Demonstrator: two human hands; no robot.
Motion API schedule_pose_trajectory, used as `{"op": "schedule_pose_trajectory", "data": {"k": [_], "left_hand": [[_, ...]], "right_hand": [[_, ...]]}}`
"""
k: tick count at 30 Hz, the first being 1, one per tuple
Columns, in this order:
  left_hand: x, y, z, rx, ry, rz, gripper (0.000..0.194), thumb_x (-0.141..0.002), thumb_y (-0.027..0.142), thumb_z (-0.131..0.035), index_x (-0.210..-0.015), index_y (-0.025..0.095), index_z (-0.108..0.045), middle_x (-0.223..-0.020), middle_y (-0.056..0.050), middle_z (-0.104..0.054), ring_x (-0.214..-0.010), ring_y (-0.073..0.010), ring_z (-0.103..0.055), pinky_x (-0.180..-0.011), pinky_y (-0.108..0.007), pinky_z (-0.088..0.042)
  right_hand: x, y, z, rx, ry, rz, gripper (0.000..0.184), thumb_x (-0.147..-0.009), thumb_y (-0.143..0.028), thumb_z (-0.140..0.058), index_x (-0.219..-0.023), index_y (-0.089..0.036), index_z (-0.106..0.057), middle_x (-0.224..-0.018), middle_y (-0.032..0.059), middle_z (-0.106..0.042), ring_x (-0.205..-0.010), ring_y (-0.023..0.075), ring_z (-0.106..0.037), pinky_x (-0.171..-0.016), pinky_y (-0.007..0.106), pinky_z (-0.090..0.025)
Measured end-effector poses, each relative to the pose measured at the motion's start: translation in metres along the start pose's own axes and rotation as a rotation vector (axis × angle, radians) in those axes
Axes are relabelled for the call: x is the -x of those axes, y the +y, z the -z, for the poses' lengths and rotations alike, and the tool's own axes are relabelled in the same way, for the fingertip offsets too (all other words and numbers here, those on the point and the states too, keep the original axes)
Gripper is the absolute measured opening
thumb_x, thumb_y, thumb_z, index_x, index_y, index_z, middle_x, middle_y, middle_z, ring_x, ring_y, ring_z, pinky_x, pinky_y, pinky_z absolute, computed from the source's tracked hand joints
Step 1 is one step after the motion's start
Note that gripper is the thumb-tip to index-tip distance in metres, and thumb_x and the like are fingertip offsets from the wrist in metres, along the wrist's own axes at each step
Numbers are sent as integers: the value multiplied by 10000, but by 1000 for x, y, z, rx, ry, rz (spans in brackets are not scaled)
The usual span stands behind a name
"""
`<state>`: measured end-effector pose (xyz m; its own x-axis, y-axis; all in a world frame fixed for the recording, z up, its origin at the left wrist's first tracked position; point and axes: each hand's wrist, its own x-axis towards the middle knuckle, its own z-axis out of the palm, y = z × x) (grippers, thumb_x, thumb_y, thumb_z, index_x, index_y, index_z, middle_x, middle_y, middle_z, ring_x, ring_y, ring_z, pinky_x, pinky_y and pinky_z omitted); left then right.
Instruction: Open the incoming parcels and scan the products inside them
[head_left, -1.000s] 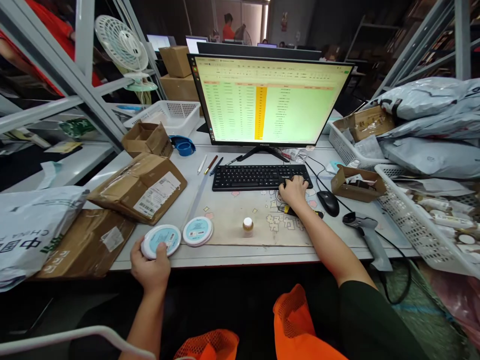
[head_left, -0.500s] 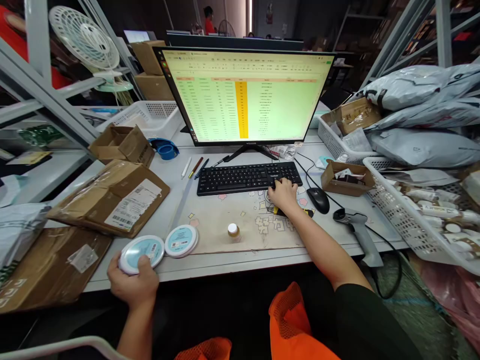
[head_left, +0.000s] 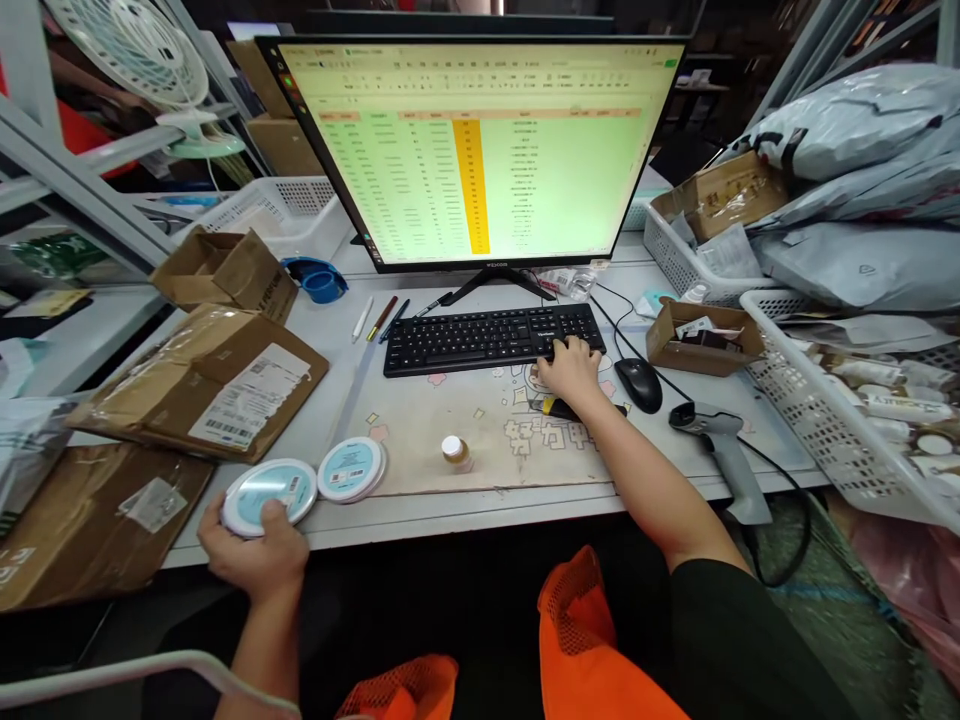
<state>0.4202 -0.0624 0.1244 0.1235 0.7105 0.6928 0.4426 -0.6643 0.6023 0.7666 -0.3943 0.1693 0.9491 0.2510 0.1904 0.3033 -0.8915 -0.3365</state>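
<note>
My left hand [head_left: 255, 545] grips a round white tub with a light-blue label [head_left: 271, 492] at the desk's front left, thumb on top. Right beside it stands a second round tub [head_left: 350, 468] with a similar label. My right hand [head_left: 571, 370] rests on the right end of the black keyboard [head_left: 487, 338], fingers spread over the number keys. Under that wrist lies a yellow and black utility knife [head_left: 556, 408]. A small bottle with a white cap [head_left: 455, 452] stands on the desk mat [head_left: 420, 470] between my hands.
A monitor [head_left: 480, 160] showing a spreadsheet stands behind the keyboard. To the right are a mouse [head_left: 638, 385], a barcode scanner [head_left: 720, 455], a small open carton [head_left: 703, 338] and a white basket of bottles [head_left: 847, 440]. Cardboard boxes [head_left: 202, 380] and several pens [head_left: 382, 318] lie left.
The view has tipped slightly downward and shifted, so the monitor looks larger. My left hand still holds the tub, and my right hand stays on the keyboard's right end.
</note>
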Motion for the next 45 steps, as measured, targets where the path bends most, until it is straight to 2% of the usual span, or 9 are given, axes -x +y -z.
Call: {"op": "schedule_pose_trajectory", "data": {"k": [5, 10, 20, 29, 32, 37, 41, 43, 45], "left_hand": [[1, 4, 2, -19, -47, 30, 841, -796, 513, -634, -1446, -17, -571, -1363, -290, -640, -1266, -466, -632, -1108, -578, -496], [1, 2, 3, -21, -39, 44, 789, -800, 489, -644, -1456, 55, -575, -1376, -214, -653, -1271, -437, -634, -1121, -580, -494], [-1, 3, 2, 26, -34, 79, 805, -765, 528, -644, -1404, 43, -594, -1327, -261, -647, -1233, -428, -635, -1124, -580, -477], [-1, 0, 2, 27, -11, 32, 822, -765, 550, -636, -1386, 12, -600, -1278, -272, -656, -1180, -453, -647, -1054, -624, -504], [-1, -4, -2, 54, -12, 28, 792, -763, 523, -658, -1377, 27, -604, -1292, -258, -649, -1203, -436, -637, -1085, -614, -488], [-2, 1, -5, 182, 17, 126, 784, -743, 453, -696, -1382, 21, -555, -1368, -276, -605, -1284, -393, -609, -1148, -539, -466], [-16, 15, 7, 540, -116, 344, 720, -746, 455, -720, -1337, 87, -541, -1431, -254, -577, -1330, -334, -585, -1187, -487, -438], [-21, 26, 19, 740, -203, 458, 716, -728, 512, -767, -1301, 129, -571, -1410, -226, -602, -1283, -331, -611, -1134, -488, -487], [-14, 43, 36, 884, -295, 490, 763, -697, 544, -840, -1301, 150, -591, -1367, -200, -633, -1233, -327, -637, -1071, -465, -534]], "right_hand": [[-3, 4, 1, -3, -32, -13, 496, -997, -431, -519, -1355, -109, -638, -1486, 235, -520, -1324, 381, -456, -1082, 523, -354], [-4, 6, 2, 1, -55, 0, 494, -1007, -427, -489, -1358, -112, -637, -1554, 223, -487, -1385, 385, -419, -1109, 541, -350], [-6, 7, 1, -35, -62, -32, 558, -995, -458, -511, -1431, -124, -607, -1598, 223, -438, -1461, 391, -374, -1166, 574, -319], [-16, 17, -4, -49, -24, -68, 551, -995, -455, -506, -1370, -82, -656, -1646, 233, -377, -1534, 415, -273, -1204, 598, -265], [-17, 16, -5, -59, 4, -57, 579, -993, -444, -511, -1445, -92, -600, -1646, 226, -386, -1536, 411, -277, -1209, 608, -256], [-10, 11, -1, -99, 105, 74, 534, -992, -388, -482, -1426, -110, -619, -1635, 206, -419, -1530, 406, -304, -1213, 657, -261], [7, -1, 25, -246, 350, 317, 547, -988, -378, -437, -1422, -91, -603, -1603, 225, -445, -1517, 370, -360, -1212, 623, -321], [33, -14, 46, -387, 428, 467, 519, -1000, -404, -402, -1368, -122, -636, -1517, 220, -530, -1463, 346, -449, -1193, 590, -373], [79, -33, 66, -578, 371, 597, 463, -1014, -436, -398, -1268, -177, -685, -1332, 189, -656, -1316, 328, -582, -1144, 560, -441]]}}
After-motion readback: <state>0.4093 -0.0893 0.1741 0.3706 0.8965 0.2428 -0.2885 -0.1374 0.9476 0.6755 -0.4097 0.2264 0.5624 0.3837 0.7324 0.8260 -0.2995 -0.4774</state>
